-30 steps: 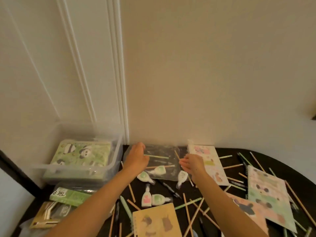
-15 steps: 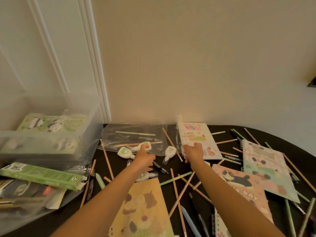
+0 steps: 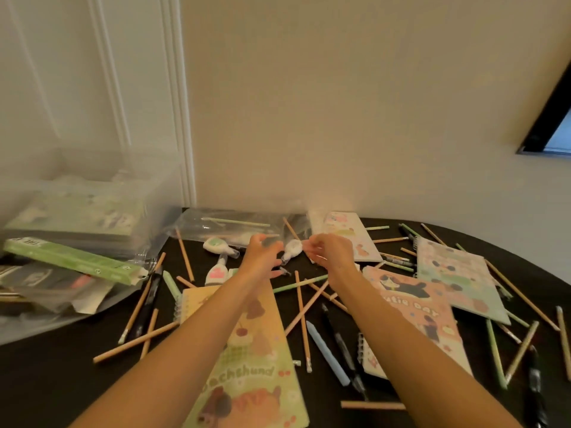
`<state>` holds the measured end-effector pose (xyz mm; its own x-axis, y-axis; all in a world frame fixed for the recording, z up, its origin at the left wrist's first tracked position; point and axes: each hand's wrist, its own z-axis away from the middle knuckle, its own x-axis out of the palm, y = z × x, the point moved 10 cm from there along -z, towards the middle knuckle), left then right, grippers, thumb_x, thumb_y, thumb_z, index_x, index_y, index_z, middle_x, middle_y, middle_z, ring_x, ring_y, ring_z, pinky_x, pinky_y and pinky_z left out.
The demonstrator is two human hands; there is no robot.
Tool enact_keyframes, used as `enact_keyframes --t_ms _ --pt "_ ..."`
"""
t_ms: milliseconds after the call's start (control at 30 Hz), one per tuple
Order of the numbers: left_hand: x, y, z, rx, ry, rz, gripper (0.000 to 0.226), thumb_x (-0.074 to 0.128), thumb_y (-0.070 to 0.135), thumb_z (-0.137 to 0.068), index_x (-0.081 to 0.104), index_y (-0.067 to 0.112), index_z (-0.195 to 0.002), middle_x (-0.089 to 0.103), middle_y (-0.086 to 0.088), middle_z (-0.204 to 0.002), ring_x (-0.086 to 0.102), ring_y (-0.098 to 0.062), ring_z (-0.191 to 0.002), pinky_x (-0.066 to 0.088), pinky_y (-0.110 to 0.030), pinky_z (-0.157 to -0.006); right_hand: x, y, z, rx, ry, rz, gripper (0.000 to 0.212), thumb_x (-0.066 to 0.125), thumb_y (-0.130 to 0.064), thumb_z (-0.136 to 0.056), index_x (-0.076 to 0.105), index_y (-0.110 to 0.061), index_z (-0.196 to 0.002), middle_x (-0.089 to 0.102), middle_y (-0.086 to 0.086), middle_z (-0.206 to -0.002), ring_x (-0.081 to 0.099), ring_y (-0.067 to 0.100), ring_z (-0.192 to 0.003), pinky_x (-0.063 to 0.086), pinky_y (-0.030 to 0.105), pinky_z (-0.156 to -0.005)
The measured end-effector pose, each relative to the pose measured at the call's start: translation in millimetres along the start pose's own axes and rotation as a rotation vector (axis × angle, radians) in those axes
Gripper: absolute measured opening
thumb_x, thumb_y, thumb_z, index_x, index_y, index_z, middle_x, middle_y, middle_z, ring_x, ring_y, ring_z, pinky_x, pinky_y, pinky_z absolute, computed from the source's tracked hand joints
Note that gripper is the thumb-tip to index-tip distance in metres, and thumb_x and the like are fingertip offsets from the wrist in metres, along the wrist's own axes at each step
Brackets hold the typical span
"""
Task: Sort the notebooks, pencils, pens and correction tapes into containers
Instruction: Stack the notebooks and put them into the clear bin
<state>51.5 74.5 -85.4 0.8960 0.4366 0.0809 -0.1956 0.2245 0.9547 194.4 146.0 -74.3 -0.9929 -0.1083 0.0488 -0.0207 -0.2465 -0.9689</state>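
Observation:
My left hand (image 3: 262, 253) is curled, and a small tip pokes out beneath it; it seems to grip a correction tape. My right hand (image 3: 330, 251) pinches the end of a white correction tape (image 3: 292, 250) that lies between the two hands. Two more correction tapes, one green (image 3: 216, 244) and one pink (image 3: 216, 273), lie to the left. Notebooks lie around: a dachshund one (image 3: 247, 350) under my left forearm, a pink one (image 3: 414, 310), a panda one (image 3: 454, 273) and a pale one (image 3: 349, 233). Pencils (image 3: 301, 319) and black pens (image 3: 340, 344) are scattered over the dark table (image 3: 61, 381).
A clear plastic bin (image 3: 92, 196) at the left holds panda notebooks. A green box (image 3: 71, 261) and dark packets lie in front of it. A clear plastic bag (image 3: 234, 227) with a few pencils rests against the wall. The table's curved edge runs at the right.
The view has swung right and down. My left hand closed over a correction tape and lifted. My right hand moved left onto the white tape, and the hands drew together.

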Motion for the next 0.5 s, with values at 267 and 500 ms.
enact_keyframes --t_ms 267,500 --pt "6.7 -9.0 49.2 0.108 0.069 0.055 0.060 0.046 -0.009 -0.088 0.028 0.010 -0.142 0.057 -0.012 -0.097 0.053 -0.013 -0.062 0.048 -0.020 -0.054 -27.1 21.1 76.3 -0.009 -0.081 0.012 0.012 0.049 -0.007 -0.086 0.058 -0.006 -0.078 0.065 0.011 -0.076 0.059 0.020 -0.071 0.049 0.027 -0.067" --pt "-10.2 -17.5 93.6 0.062 0.026 -0.197 0.061 0.048 0.000 -0.089 0.029 0.019 -0.143 0.060 -0.010 -0.101 0.055 -0.015 -0.076 0.046 -0.026 -0.061 -63.0 63.1 100.3 0.165 0.066 -0.070 0.021 0.040 0.000 -0.092 0.057 0.004 -0.103 0.063 0.017 -0.077 0.039 0.006 -0.034 0.027 0.013 -0.029"
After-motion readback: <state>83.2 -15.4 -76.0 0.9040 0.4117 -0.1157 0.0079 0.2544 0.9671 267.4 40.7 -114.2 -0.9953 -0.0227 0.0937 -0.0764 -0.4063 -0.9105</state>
